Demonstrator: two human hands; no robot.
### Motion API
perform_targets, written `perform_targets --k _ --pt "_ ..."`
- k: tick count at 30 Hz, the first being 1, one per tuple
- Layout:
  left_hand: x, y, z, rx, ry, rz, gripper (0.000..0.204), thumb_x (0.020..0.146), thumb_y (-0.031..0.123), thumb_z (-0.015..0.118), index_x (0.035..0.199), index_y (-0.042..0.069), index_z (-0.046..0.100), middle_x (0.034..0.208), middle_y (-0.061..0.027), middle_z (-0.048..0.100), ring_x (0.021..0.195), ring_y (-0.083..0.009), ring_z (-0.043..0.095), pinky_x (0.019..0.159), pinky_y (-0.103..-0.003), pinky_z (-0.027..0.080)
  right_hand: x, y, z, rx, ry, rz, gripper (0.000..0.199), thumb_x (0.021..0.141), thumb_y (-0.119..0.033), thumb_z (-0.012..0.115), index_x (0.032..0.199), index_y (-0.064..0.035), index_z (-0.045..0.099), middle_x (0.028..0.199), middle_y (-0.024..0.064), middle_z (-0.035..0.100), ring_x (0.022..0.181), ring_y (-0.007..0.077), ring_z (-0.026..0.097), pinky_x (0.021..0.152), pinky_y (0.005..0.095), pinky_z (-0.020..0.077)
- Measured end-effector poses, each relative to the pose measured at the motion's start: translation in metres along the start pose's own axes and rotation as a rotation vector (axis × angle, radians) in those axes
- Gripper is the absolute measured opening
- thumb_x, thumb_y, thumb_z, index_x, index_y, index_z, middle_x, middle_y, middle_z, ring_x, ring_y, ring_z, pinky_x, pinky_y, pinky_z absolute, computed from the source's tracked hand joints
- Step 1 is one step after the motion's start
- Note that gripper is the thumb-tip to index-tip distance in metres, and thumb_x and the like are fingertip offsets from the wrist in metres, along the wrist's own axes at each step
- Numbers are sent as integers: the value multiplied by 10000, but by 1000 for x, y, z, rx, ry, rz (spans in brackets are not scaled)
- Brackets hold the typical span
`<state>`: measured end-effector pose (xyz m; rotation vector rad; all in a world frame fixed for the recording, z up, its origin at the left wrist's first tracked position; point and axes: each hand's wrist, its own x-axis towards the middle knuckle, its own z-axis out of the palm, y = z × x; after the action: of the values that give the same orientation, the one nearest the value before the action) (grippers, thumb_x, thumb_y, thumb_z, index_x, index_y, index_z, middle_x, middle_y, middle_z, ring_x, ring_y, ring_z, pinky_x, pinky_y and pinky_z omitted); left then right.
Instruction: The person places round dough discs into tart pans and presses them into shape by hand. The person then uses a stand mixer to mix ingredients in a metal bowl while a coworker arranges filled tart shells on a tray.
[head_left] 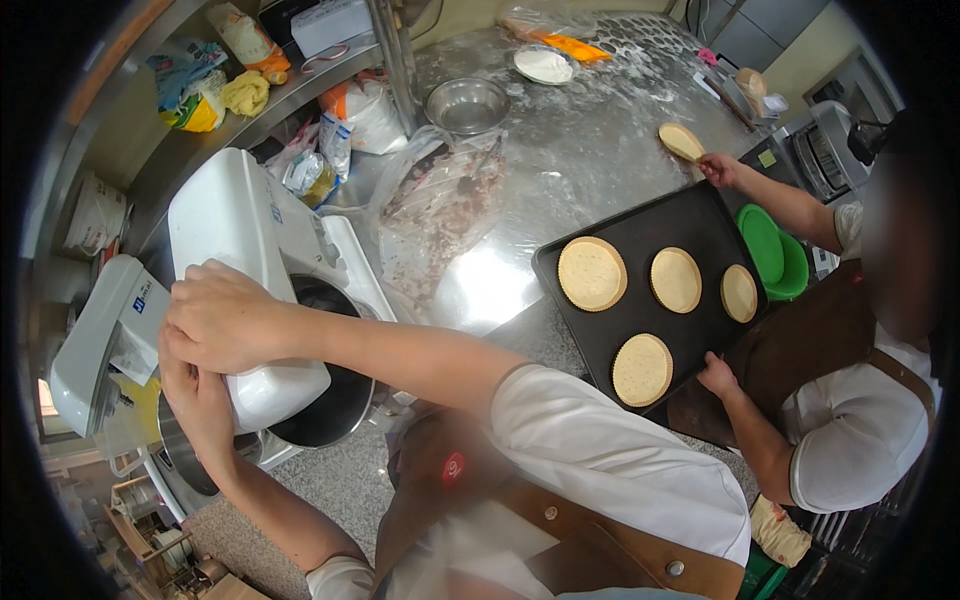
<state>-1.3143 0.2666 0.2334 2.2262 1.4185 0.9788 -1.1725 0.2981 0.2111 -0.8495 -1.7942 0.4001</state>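
Note:
Both my hands are together on the side of a white stand mixer's head (235, 215). My right hand (222, 315) lies over the mixer head and overlaps my left hand, its fingers bent over the far side. Below it, my left hand (192, 385) presses against the mixer's outer side; its fingers are mostly hidden behind the right hand. Under the mixer head sits a dark mixing bowl (345, 405), its contents not visible.
At right, a co-worker holds a black baking tray (620, 290) with several tart shells, and another tart shell (682, 142). A metal bowl (467, 106), plastic sheet (440, 215) and bowl of white powder (543, 66) are on the floury worktop. A second mixer (105, 340) stands left.

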Motion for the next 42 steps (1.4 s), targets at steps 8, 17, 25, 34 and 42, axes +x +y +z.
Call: perform_targets --k 8,17,25,34,42 --pt "0 1 1 0 13 -23 364 960 81 522 1307 -30 535 1238 -131 621 1121 -199 569 988 -308 419 0 0 0 10 4 4 320 885 -264 506 769 -28 690 870 116 627 890 292 551 870 410 408" --pt "1 8 0 -7 0 -16 332 949 74 534 1259 -44 551 1183 -121 630 1068 -196 573 960 -306 428 1 1 0 23 -9 11 369 874 -276 487 759 -11 718 865 136 651 908 292 564 877 411 394" --pt "2 5 -1 0 -6 -34 360 958 88 548 1294 -42 541 1232 -133 628 1106 -193 575 971 -304 428 1 2 3 30 26 5 358 874 -275 494 760 -20 719 862 133 650 903 288 563 869 410 394" --pt "1 8 2 -42 48 3 308 939 40 548 1228 -66 545 1184 -145 617 1059 -236 596 932 -323 447 0 0 0 13 45 -19 296 871 -245 523 762 -29 694 848 112 632 864 284 556 852 404 410" --pt "0 4 0 -6 16 -31 371 965 99 541 1314 -28 538 1250 -133 625 1113 -191 574 980 -305 424 0 1 1 8 44 -25 299 869 -243 523 746 -22 683 847 117 633 862 288 557 848 404 410"
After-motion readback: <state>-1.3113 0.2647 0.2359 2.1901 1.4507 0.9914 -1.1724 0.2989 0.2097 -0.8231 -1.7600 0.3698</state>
